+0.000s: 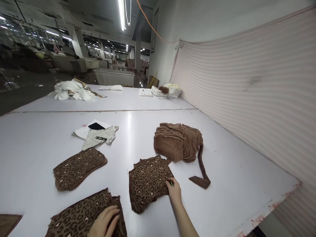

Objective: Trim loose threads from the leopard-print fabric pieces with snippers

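The right stack of leopard-print cloth pieces (149,181) lies flat on the white table (222,204), nearer the person than the brown cloth bundle (170,144). The right hand (174,190) is at its right edge, thumb and forefinger drawn together on a small green item (171,183); whether they also pinch cloth cannot be told. The left hand (105,221) rests over the right end of the near-left leopard-print stack (79,210), fingers slightly apart; its thumb side is obscured, so whether it grips any layer cannot be told. In handling, the pieces are judged light, soft and limp, not fragile, with little tendency to slip; loose layers would probably shift or fold if pushed. The best hold is judged to be a thumb-and-finger pinch at a corner or free edge, one ply at a time. The right stack is nearly as broad as long, its axis running obliquely from near left to far right. The near-left stack slants likewise, its lower end cut off by the frame.
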### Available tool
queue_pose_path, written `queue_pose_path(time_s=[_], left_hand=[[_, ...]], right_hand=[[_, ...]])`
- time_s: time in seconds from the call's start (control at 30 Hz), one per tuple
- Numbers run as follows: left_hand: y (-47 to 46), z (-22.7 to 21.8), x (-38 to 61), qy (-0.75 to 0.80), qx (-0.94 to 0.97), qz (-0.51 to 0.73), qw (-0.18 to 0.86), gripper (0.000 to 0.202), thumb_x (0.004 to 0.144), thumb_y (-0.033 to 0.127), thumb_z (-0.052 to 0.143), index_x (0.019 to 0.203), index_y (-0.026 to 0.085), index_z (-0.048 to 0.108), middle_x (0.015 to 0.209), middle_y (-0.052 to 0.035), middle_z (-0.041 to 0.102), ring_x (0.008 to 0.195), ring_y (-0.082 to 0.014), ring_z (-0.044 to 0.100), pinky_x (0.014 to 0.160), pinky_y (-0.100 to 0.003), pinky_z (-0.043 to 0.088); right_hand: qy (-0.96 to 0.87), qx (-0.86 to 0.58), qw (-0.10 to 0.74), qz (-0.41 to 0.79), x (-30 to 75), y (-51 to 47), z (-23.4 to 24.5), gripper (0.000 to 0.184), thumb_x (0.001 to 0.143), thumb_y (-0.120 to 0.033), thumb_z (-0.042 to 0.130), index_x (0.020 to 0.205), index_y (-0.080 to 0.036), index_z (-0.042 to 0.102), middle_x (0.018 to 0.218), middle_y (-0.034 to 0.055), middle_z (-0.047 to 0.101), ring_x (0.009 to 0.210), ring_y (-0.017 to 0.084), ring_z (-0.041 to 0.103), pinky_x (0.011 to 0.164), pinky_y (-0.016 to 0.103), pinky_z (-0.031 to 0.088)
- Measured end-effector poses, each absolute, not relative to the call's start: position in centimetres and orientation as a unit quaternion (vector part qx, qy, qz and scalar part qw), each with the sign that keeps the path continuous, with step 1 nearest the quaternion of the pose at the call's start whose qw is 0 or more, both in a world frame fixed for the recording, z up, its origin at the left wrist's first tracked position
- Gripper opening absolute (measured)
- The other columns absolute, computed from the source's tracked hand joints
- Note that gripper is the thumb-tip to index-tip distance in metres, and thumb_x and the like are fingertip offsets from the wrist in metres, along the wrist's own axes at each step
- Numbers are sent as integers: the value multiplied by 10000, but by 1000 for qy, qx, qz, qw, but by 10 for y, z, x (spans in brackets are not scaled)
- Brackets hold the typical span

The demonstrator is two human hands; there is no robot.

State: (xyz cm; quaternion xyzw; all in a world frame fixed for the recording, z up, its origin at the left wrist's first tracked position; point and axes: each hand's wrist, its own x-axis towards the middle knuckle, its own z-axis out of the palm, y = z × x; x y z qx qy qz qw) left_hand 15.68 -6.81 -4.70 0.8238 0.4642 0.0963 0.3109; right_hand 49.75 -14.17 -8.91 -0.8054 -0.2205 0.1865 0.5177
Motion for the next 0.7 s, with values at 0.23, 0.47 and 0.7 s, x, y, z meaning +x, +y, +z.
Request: queue_pose_path(time_s=[0.23, 0.47, 0.7], left_hand=[[-53, -17, 294, 327, 834, 172, 411, 227, 851, 251, 408, 904, 235, 628, 1015, -47, 657, 990, -183, 595, 919, -331, 478], [-53, -25, 346, 365, 848, 85, 375, 293, 809, 251, 476, 1073, 219, 600, 1119, -61, 617, 1085, -226, 538, 951, -385, 404], [-62, -38, 362, 394, 869, 8, 298, 287, 792, 182, 451, 1062, 204, 544, 1090, -70, 607, 1022, -247, 556, 867, -382, 387]], right_hand=[[-249, -770, 523, 268, 499, -131, -77, 129, 564, -354, 577, 563, -228, 553, 568, -21, 565, 615, 192, 535, 650, 313, 428], [-242, -733, 544, 329, 489, -143, -71, 215, 659, -448, 533, 676, -240, 480, 539, -57, 476, 518, 155, 479, 528, 277, 412], [-252, -762, 512, 307, 492, -161, -72, 186, 683, -336, 546, 823, -223, 596, 821, 37, 648, 812, 231, 604, 788, 354, 467]])
